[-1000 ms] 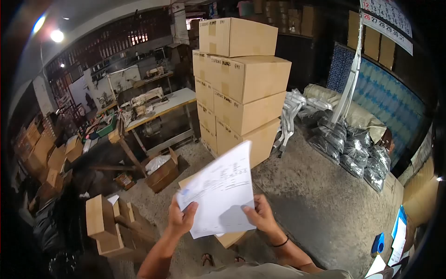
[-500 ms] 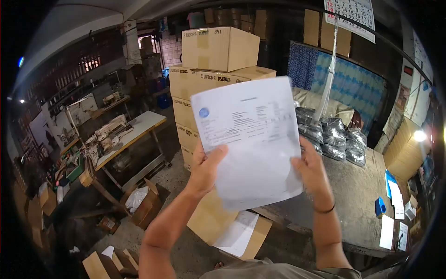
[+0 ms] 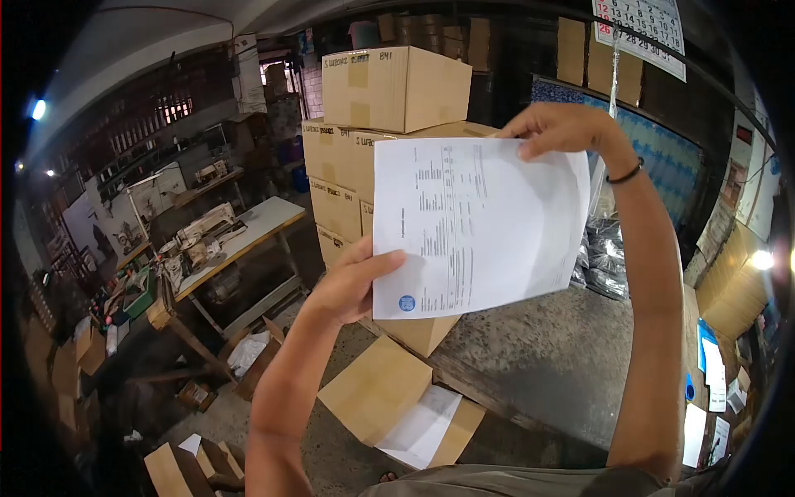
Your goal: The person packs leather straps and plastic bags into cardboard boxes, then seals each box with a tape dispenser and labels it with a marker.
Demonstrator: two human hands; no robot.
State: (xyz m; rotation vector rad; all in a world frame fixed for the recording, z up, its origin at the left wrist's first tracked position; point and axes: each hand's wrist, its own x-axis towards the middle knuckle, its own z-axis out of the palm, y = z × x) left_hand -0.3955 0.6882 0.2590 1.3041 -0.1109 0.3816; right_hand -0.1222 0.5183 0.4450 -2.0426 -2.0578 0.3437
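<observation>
A white printed sheet of paper is held up in front of me, turned sideways so its lines of print run vertically. A round blue logo sits at its lower left corner. My left hand grips the left edge, thumb on the printed face and fingers behind. At the top edge, my right hand pinches the paper with thumb in front; a dark band circles that wrist. Below the sheet is an open cardboard box with white paper in it.
Taped cardboard boxes with handwritten marks are stacked behind the paper. A worktable on the right bears plastic-wrapped dark packs and loose papers. At left stands a sewing machine table. More open boxes lie on the floor.
The paper has been turned a quarter turn counterclockwise, bringing the logo from upper left to lower left. My right hand has moved up from the right edge to the top edge.
</observation>
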